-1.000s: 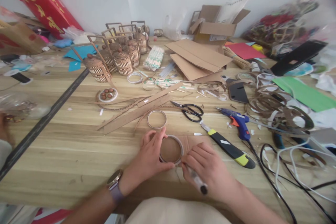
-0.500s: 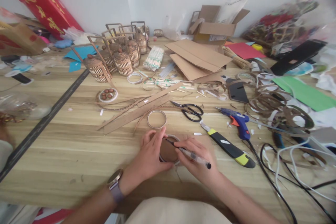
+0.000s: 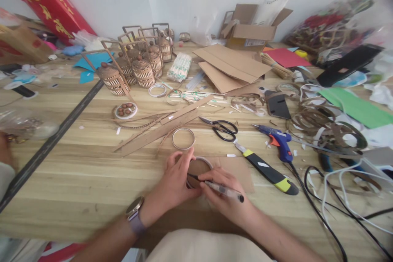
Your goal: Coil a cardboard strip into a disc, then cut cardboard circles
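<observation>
A thin round ring [image 3: 205,159] lies on a piece of brown cardboard [image 3: 241,172] at the table's near edge. My left hand [image 3: 173,180] grips the ring from its left side, thumb at the near rim and fingers at the far rim. Between the fingers of my right hand [image 3: 230,211] is a pen [image 3: 225,190], its tip inside the ring at the near-left part of the rim. A second ring [image 3: 183,138] rests on the wood just beyond my left fingertips.
Scissors [image 3: 222,129], a utility knife [image 3: 267,172] with its blade out and a blue glue gun [image 3: 278,139] lie to the right, near tangled cables. Cardboard strips [image 3: 159,133] lie ahead. Small lidded baskets [image 3: 143,73] stand farther back. At the left edge another person's arm [image 3: 4,153] shows.
The pen tip has moved from the far part of the ring round to its near-left inside edge. My right hand has shifted slightly left and nearer; my left hand stays put.
</observation>
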